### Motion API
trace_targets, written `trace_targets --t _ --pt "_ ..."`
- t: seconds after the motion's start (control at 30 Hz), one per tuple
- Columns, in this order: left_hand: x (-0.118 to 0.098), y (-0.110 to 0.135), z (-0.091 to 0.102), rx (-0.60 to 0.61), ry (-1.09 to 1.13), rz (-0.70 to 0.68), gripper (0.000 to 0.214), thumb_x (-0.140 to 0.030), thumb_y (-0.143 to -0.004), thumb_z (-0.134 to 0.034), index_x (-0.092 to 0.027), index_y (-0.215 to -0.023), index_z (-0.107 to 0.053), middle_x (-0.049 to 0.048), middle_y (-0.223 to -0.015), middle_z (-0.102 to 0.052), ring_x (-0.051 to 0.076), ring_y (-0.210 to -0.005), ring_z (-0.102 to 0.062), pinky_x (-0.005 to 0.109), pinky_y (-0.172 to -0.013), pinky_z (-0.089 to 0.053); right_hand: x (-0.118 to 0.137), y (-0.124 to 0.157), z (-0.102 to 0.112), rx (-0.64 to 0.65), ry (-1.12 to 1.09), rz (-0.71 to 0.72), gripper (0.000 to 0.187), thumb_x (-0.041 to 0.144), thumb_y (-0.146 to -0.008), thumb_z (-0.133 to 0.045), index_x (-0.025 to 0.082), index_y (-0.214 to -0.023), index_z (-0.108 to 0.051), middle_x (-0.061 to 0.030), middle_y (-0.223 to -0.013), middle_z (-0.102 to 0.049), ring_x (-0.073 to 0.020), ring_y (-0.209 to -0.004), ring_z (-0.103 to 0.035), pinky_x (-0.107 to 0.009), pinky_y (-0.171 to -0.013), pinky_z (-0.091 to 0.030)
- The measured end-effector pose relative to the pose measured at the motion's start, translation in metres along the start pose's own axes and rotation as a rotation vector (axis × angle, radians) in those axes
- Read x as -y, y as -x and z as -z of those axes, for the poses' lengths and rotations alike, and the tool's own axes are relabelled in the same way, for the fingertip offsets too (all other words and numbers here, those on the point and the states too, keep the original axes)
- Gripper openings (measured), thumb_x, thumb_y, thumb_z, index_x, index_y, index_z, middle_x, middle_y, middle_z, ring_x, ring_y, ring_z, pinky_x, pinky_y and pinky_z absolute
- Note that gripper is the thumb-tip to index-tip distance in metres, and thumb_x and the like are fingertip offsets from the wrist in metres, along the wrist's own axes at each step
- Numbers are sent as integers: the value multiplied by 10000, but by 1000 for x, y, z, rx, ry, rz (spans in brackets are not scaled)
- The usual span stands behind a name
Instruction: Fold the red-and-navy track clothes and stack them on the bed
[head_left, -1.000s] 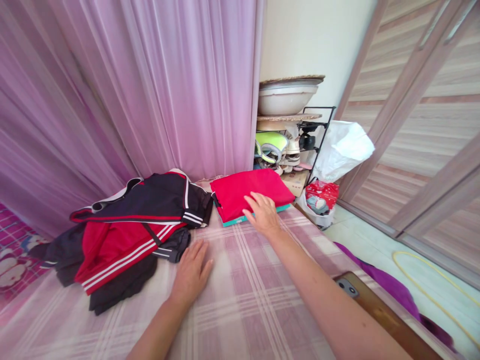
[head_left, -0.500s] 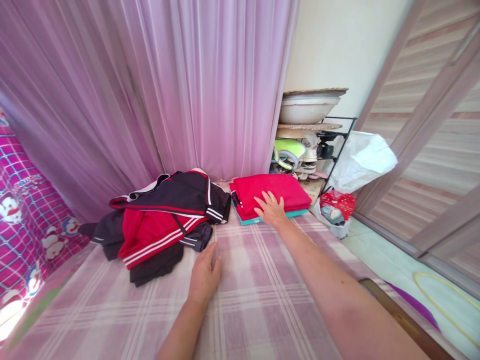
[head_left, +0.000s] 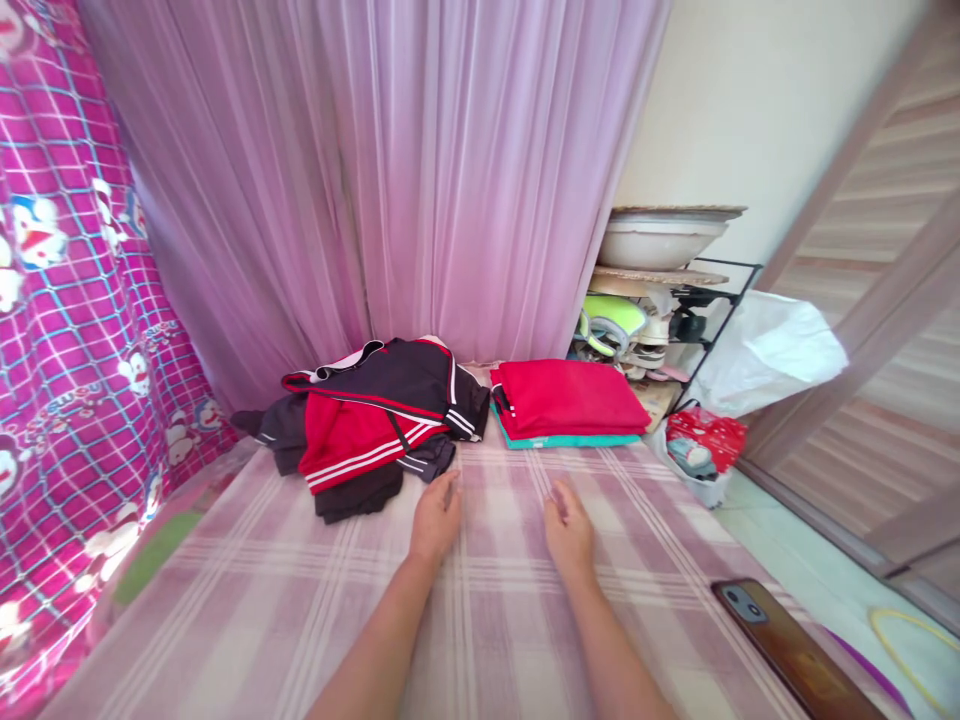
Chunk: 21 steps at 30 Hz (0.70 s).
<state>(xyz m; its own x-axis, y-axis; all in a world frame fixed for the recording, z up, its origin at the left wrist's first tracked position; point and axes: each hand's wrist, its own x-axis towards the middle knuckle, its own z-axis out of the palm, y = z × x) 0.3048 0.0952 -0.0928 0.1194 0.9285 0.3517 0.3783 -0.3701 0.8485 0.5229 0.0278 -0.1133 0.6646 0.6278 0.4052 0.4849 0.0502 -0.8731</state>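
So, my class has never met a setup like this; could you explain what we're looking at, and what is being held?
There is no machine here: a person works with two bare hands. A camera worn on the head looks forward and down, so both arms reach in from the bottom edge. On the plaid cloth lie a loose pile of dark and red clothes, a neat red and teal stack and, at the right, a phone. The left hand is close to the clothes, the right hand just short of the stack. Neither holds anything.
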Motion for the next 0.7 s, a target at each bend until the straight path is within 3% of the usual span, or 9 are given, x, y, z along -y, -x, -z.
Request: trace_targets --t 0.2,0.37,0.57,0.7 --pt "0 1 2 -25 57 36 328 -209 -834 -564 -210 -1122 -721 76 -1184 -731 225 -1134 -661 421 -1058 -482 21 9 9 -5 -234 -199 545 601 -721 -556 167 -998 -734 -127 -964 -775 -266 -820 -716 -377 -756 -542" --pt "1 1 2 -60 121 67 309 -212 -827 -576 -212 -1095 -729 65 -1143 -748 211 -1095 -678 412 -1045 -491 28 -1 13 -73 -316 -251 512 591 -707 -584 165 -955 -720 -62 -745 -745 -178 -548 -613 -321 -596 -491" --pt "1 5 1 -91 168 81 287 -242 -833 -580 -212 -1075 -730 58 -1088 -763 197 -1031 -696 381 -1000 -521 31 -2 14 -54 -333 -286 490 576 -700 -622 162 -939 -729 -31 -661 -706 -153 -496 -553 -290 -522 -434" --pt "-1 13 16 -230 88 36 263 -270 -857 -550 -215 -1038 -732 57 -1046 -765 197 -1002 -698 373 -961 -536 33 -2 16 -28 -327 -312 484 560 -684 -618 163 -938 -725 -27 -662 -698 -154 -507 -554 -293 -530 -438"
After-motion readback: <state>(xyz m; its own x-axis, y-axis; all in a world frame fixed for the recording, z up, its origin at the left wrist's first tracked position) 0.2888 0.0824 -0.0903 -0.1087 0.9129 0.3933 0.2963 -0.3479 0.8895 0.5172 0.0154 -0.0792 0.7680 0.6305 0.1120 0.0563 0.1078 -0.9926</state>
